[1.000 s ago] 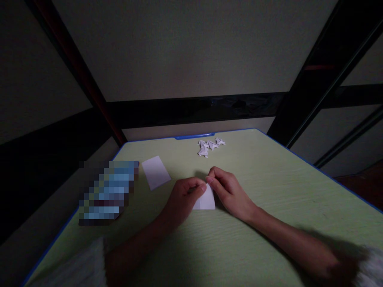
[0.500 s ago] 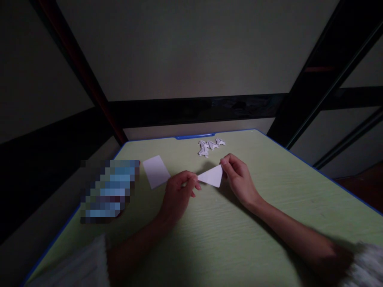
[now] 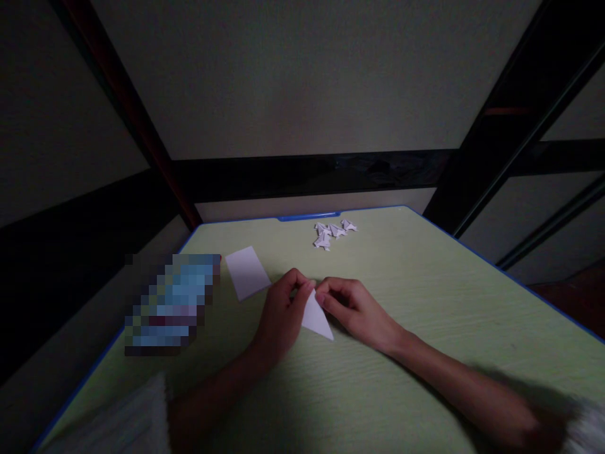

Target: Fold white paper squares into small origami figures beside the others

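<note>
A folded piece of white paper [image 3: 317, 320] hangs between my hands, its pointed end angled down toward me. My left hand [image 3: 282, 312] pinches its upper left part between thumb and fingers. At the top edge, the thumb and fingertips of my right hand [image 3: 352, 309] close on the paper, almost touching the left fingertips. Part of the sheet is hidden behind the left hand. A flat sheet of white paper [image 3: 246, 272] lies on the table just beyond the left hand.
Several small folded paper figures [image 3: 326, 233] sit together near the far edge of the pale green table [image 3: 425, 265]. A pixelated, bluish flat object [image 3: 174, 302] lies at the left. Cabinet-like panels [image 3: 302, 82] rise behind the table.
The folded paper has turned so its point now faces down toward me. My right hand has moved left and lower, close against my left hand.
</note>
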A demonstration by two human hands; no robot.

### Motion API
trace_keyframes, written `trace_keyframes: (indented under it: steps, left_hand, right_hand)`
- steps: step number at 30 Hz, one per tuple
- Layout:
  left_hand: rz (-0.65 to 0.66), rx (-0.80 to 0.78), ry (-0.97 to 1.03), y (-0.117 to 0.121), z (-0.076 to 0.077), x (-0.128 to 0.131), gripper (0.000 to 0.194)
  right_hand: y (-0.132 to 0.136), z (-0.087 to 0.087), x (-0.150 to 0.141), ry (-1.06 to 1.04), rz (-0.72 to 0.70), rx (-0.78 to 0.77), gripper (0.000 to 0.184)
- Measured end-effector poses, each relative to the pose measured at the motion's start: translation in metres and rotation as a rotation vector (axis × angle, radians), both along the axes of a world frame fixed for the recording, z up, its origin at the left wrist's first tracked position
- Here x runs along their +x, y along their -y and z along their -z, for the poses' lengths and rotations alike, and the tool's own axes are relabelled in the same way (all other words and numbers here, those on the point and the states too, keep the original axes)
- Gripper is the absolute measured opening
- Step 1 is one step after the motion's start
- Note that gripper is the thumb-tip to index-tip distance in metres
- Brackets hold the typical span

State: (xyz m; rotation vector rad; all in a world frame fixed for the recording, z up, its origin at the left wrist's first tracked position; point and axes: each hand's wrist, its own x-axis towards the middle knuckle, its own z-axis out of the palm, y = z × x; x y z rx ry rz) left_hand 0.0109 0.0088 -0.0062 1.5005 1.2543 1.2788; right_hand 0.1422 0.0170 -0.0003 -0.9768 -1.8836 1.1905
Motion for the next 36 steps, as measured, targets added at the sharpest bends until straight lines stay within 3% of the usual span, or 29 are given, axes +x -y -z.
trace_keyframes:
  steps: [4, 9, 11, 20, 25, 28, 33, 36]
  left_hand:
    - [-0.050, 0.032, 0.005, -0.002, 0.000, -0.003, 0.018]
    - [-0.381, 0.095, 0.033, -0.017, 0.001, -0.017, 0.015]
    - [-0.438, 0.110, 0.032, -0.021, 0.000, -0.020, 0.016]
    - [-0.029, 0.146, -0.011, -0.001, -0.005, -0.005, 0.016]
    - [0.116, 0.029, 0.027, -0.003, -0.003, -0.004, 0.017]
    - [0.072, 0.022, 0.039, -0.007, 0.000, -0.006, 0.020]
    - [-0.215, 0.045, 0.093, -0.014, 0.001, -0.012, 0.021]
    - [-0.308, 0.051, 0.118, -0.014, 0.000, -0.013, 0.020]
  right_hand:
    - [0.002, -0.002, -0.001, -0.027, -0.010, -0.043, 0.013]
    - [0.003, -0.002, -0.002, -0.021, -0.019, -0.045, 0.010]
    - [0.003, -0.001, -0.003, -0.057, -0.015, -0.055, 0.010]
    - [0.007, -0.004, -0.004, 0.064, 0.020, 0.045, 0.018]
    - [0.006, -0.003, -0.002, 0.067, 0.027, 0.109, 0.023]
    - [0.004, -0.002, -0.002, 0.058, 0.034, 0.091, 0.020]
    - [0.003, 0.000, -0.003, 0.030, 0.043, 0.066, 0.014]
    - [0.003, -0.001, -0.004, 0.043, 0.049, 0.069, 0.014]
